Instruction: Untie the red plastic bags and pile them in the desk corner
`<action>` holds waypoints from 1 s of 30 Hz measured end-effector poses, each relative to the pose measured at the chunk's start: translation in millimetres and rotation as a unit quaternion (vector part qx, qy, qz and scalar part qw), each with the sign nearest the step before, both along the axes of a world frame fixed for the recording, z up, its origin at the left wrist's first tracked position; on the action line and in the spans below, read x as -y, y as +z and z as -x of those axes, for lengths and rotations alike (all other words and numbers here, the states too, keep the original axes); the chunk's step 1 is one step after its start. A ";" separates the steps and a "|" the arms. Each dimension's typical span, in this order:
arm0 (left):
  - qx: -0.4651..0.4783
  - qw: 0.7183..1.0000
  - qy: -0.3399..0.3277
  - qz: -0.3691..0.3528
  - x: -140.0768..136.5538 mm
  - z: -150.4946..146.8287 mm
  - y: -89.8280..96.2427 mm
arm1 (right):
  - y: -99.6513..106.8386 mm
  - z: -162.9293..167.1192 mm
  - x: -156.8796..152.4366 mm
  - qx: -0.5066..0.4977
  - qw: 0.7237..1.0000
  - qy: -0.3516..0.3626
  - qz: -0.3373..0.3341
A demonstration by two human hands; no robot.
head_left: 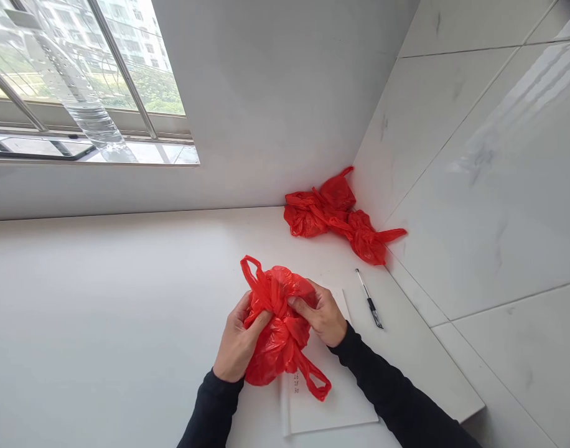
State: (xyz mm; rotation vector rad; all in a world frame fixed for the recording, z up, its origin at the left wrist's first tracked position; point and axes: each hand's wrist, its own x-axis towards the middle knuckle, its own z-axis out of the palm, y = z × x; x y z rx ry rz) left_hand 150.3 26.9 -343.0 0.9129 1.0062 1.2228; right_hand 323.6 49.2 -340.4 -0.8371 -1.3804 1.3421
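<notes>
A knotted red plastic bag [280, 330] is held up between both hands above the table. My left hand [238, 339] grips its left side, the thumb pressing near the knot in the middle. On the right side, my right hand [323, 314] is closed on the bag, its thumb also close to the knot. One handle loop sticks up at the upper left, and another hangs at the lower right. What is inside the bag is hidden. Beneath it lies a white paper booklet [336, 404] with a column of handwritten numbers, partly covered by the bag.
More tied red plastic bags [336, 214] lie heaped in the far corner against the walls. A black-and-clear pen [371, 305] rests right of the booklet. On the windowsill stand a clear water bottle [86, 106] and a dark-framed flat object [37, 147]. The white table [102, 311] ends at a tiled wall.
</notes>
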 end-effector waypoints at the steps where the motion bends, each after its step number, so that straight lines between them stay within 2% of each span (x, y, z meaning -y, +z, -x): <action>1: 0.013 1.000 0.006 0.002 -0.3 0.0 -0.6 | -0.5 -0.2 -0.1 -0.002 1.000 -0.008 0.001; 3: 0.034 0.999 0.008 0.005 -1.4 1.4 -3.6 | -1.2 -0.5 0.0 -0.011 1.000 -0.010 0.010; 7: 0.057 0.998 0.006 0.008 -2.6 6.2 -10.2 | -2.1 -1.1 -1.0 -0.029 0.999 0.032 0.023; 11: 0.045 0.998 -0.032 0.016 -0.1 5.4 -7.2 | -5.0 -0.2 -3.2 -0.033 0.997 0.068 0.022; 18: 0.031 0.999 -0.018 0.009 0.2 -0.5 5.2 | -7.9 1.6 -1.0 -0.049 0.999 0.008 0.011; 24: 0.054 0.998 -0.011 0.026 -4.1 3.4 -7.3 | -12.3 -1.4 -4.0 -0.058 0.997 0.007 0.042; 30: 0.038 0.996 0.022 0.074 -4.2 2.7 -14.7 | -13.6 -0.9 -4.3 -0.002 0.999 -0.019 0.041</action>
